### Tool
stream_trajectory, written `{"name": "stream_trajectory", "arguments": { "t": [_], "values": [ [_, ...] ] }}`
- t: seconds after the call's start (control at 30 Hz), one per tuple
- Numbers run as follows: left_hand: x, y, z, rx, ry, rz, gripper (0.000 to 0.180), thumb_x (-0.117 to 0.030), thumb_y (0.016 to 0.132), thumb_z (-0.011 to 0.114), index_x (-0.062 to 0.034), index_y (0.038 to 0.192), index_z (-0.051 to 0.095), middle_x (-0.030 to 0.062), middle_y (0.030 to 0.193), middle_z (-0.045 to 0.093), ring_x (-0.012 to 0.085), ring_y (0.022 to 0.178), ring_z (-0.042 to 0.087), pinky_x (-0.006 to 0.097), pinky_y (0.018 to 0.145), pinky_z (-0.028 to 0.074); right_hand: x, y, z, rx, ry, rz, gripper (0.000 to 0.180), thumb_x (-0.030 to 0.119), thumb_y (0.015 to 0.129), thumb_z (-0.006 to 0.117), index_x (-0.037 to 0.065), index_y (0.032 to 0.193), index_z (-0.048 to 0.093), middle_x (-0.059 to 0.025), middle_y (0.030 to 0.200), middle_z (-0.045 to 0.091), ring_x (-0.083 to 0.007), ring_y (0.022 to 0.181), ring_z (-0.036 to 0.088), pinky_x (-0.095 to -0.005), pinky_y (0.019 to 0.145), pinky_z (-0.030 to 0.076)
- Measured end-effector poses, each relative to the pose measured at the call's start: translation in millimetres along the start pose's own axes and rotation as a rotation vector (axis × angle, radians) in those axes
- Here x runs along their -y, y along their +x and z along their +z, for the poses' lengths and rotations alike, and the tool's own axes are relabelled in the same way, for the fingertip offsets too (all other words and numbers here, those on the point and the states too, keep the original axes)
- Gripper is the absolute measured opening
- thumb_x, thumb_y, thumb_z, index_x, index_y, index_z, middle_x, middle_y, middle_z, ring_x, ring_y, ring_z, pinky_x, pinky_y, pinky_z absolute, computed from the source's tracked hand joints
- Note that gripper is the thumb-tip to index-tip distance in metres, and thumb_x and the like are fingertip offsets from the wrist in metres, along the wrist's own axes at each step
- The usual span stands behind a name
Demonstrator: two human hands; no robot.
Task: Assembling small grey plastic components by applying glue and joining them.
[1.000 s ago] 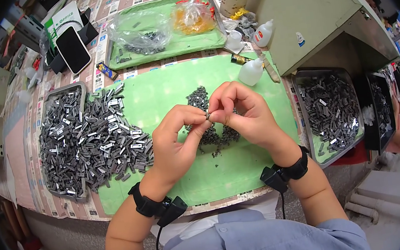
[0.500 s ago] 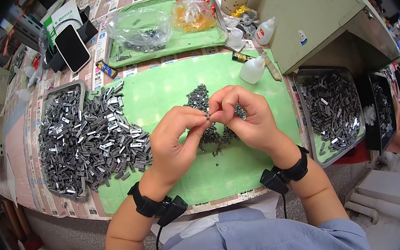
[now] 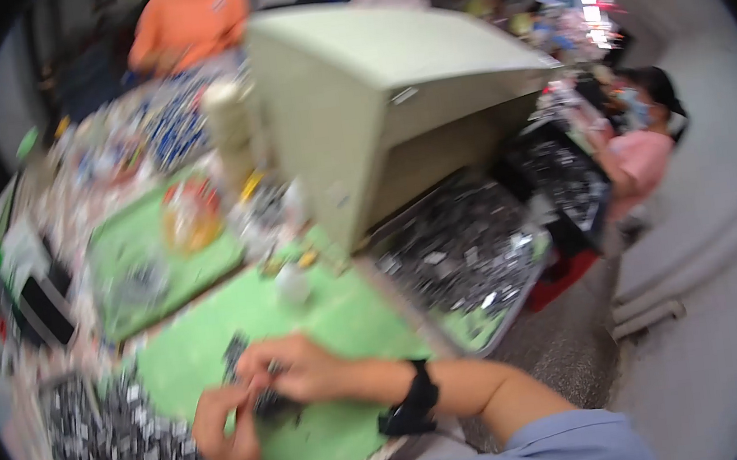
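Note:
My left hand (image 3: 227,439) and my right hand (image 3: 304,369) meet at the fingertips over the green mat (image 3: 186,346). Both are closed in a pinch; motion blur hides what sits between the fingers. Under and behind them lies a heap of tiny dark metal parts (image 3: 235,350), partly covered by the hands. To the left of my left hand spreads a big pile of small grey oblong pieces (image 3: 117,454). A white squeeze bottle (image 3: 293,284) stands beyond my right hand.
A beige metal cabinet (image 3: 320,126) rises behind. Right of the mat is a tray of grey pieces (image 3: 476,331), then a dark tray (image 3: 609,225) beside a person in pink (image 3: 642,158). A green-lined tray (image 3: 137,315) holds plastic bags. Someone in orange (image 3: 190,23) is at the back.
The whole view has swung to the right and up, bringing the cabinet and other people into sight. My hands remain pinched together over the mat.

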State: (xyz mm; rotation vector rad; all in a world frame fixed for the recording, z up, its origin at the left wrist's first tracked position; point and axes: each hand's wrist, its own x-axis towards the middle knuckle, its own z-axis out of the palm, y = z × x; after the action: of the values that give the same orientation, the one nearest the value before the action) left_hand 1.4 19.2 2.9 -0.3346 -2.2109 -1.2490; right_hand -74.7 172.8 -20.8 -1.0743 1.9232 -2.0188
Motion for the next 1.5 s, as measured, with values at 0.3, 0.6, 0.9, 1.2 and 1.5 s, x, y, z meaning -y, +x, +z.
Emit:
{"name": "stream_trajectory", "arguments": {
  "t": [0.3,0.6,0.9,1.2,1.5],
  "values": [
    [-8.9,-4.8,1.4,0.077,-0.062,0.06,0.009,0.007,0.081,0.066,0.0037,0.088,0.062,0.0134,0.082,0.062,0.0223,0.072,0.059,0.029,0.068,0.048,2.8,-9.3,-1.0,-0.001,0.082,-0.061,0.016,-0.012,0.075,0.051,0.003,0.076,0.044,-0.002,0.073,0.051,-0.0119,0.069,0.05,-0.0271,0.066,0.044],
    [-1.8,-4.0,1.0,0.094,-0.094,-0.027,0.008,0.005,0.082,0.065,0.0033,0.09,0.063,0.0108,0.083,0.062,0.0178,0.074,0.058,0.027,0.071,0.048,-8.7,-2.7,0.1,0.009,0.089,-0.072,0.016,-0.01,0.075,0.052,0.004,0.081,0.046,-0.0002,0.073,0.051,-0.01,0.069,0.049,-0.026,0.065,0.043],
    [3.9,-8.6,3.8,0.134,-0.154,-0.13,0.007,0.005,0.084,0.063,0.0025,0.089,0.061,0.008,0.084,0.061,0.0144,0.077,0.056,0.026,0.072,0.047,-6.5,-3.1,-4.2,0.051,0.126,-0.004,0.015,-0.01,0.073,0.052,0.003,0.078,0.048,-0.0004,0.073,0.052,-0.0099,0.069,0.049,-0.0252,0.065,0.042],
    [2.2,-9.8,4.8,0.12,-0.18,-0.208,0.007,0.003,0.084,0.064,0.0019,0.09,0.061,0.0063,0.084,0.061,0.0126,0.075,0.055,0.025,0.07,0.047,-6.9,-3.7,-3.5,0.041,0.121,0.023,0.016,-0.011,0.072,0.05,0.004,0.078,0.046,0.0001,0.072,0.05,-0.0095,0.069,0.047,-0.0248,0.064,0.041],
    [5.2,-11.0,7.2,0.107,-0.21,-0.232,0.007,0.001,0.084,0.066,0.0013,0.09,0.062,0.0049,0.083,0.062,0.0106,0.074,0.055,0.023,0.068,0.046,-12.9,-3.9,-0.4,0.041,0.11,-0.058,0.019,-0.014,0.072,0.046,0.004,0.075,0.043,0.0001,0.072,0.044,-0.0101,0.066,0.041,-0.025,0.06,0.037]
  ]
}}
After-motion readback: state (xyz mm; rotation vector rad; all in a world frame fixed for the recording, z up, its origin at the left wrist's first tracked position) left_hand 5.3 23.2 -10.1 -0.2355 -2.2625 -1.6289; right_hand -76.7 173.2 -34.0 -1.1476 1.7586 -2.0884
